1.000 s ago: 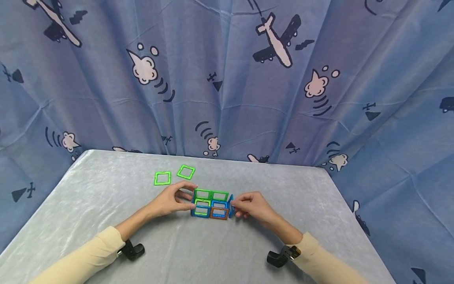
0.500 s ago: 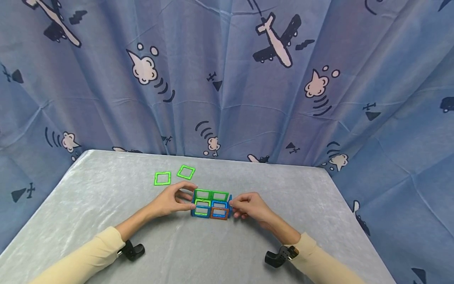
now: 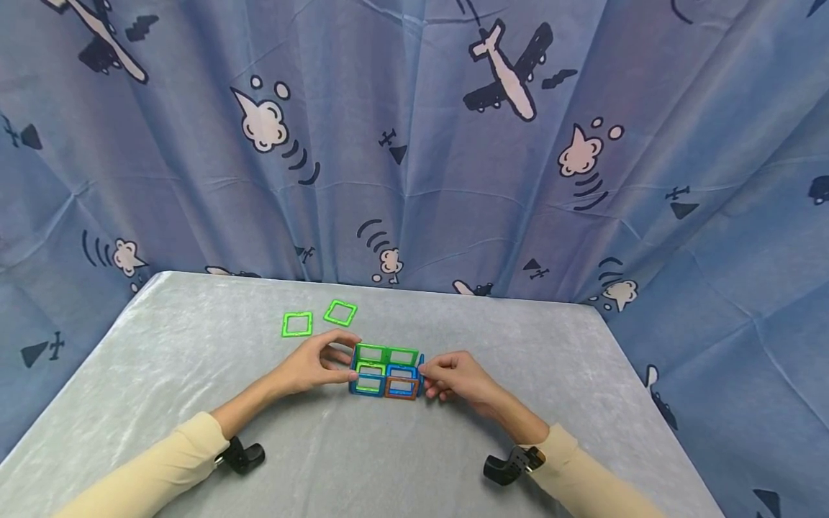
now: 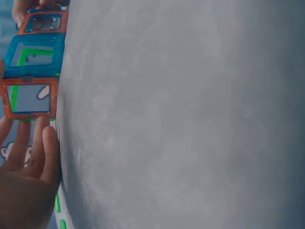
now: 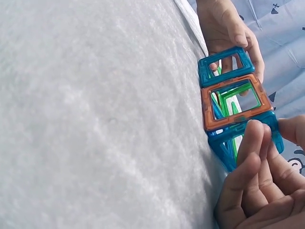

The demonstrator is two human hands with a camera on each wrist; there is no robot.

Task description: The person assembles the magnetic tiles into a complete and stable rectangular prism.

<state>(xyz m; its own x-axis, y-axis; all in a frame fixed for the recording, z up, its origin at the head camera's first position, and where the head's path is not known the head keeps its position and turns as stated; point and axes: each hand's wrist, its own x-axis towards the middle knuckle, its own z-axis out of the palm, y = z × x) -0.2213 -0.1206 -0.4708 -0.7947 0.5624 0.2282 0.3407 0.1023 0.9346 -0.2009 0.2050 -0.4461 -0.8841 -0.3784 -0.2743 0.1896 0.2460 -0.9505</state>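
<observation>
A low open box of magnetic tiles point(image 3: 387, 355) stands mid-table, with green tiles along the back. A blue tile point(image 3: 369, 385) and an orange tile point(image 3: 401, 388) form its front. My left hand point(image 3: 319, 362) spans the box's left end, thumb at the front corner and index finger at the back corner. In the left wrist view its fingers reach an orange end tile point(image 4: 30, 98). My right hand point(image 3: 461, 378) pinches a blue tile point(image 5: 223, 144) between thumb and fingers, upright at the box's right end, beside the orange front tile. The fingers cover part of that tile.
Two loose green square tiles, one on the left point(image 3: 297, 324) and one on the right point(image 3: 340, 313), lie flat behind the left hand. A pale cloth covers the table point(image 3: 363, 460). Behind its far edge hangs a blue curtain point(image 3: 427, 144) with an airplane print.
My right hand has shifted slightly left, bringing the blue tile from an outward slant to upright against the box's right end. The left hand has stayed in place.
</observation>
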